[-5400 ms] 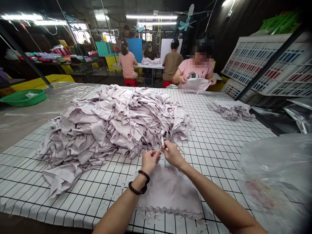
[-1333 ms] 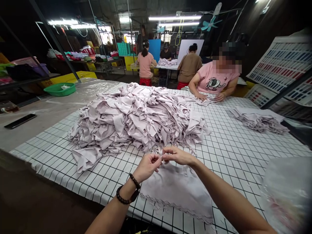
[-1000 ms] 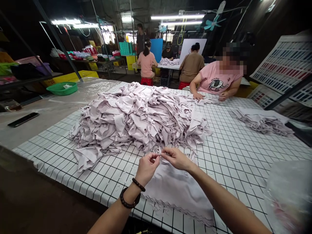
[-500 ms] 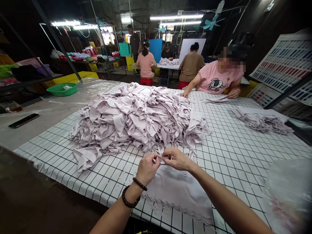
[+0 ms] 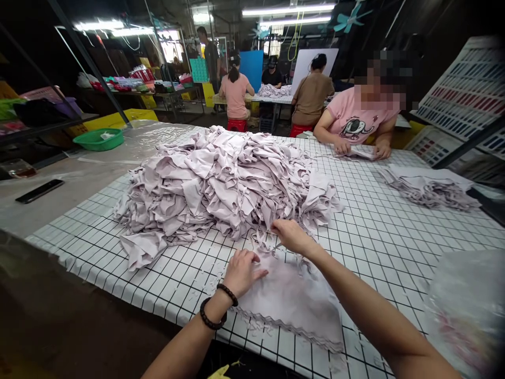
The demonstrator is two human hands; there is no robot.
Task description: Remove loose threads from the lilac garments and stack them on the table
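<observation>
My left hand (image 5: 242,272) has its fingers apart and curved, at the upper left edge of a flat stack of pale lilac cloth pieces (image 5: 292,300) with wavy edges. Further forward, my right hand (image 5: 292,237) is closed in a pinch beside the large heap of crumpled lilac fabric pieces (image 5: 221,184). What its fingertips hold is hidden. Thin fabric straps (image 5: 260,241) lie between the heap and the stack, just left of my right hand.
A black-and-white grid cloth (image 5: 379,247) covers the table. A clear plastic bag (image 5: 465,310) lies at right, another fabric stack (image 5: 430,187) beyond it. At left are a phone (image 5: 39,191) and green basket (image 5: 98,139). A co-worker in pink (image 5: 361,118) handles fabric across the table.
My hands have come apart: the right moved forward and up towards the heap, the left opened over the stack. The co-worker drew one hand back from the heap to the fabric in front.
</observation>
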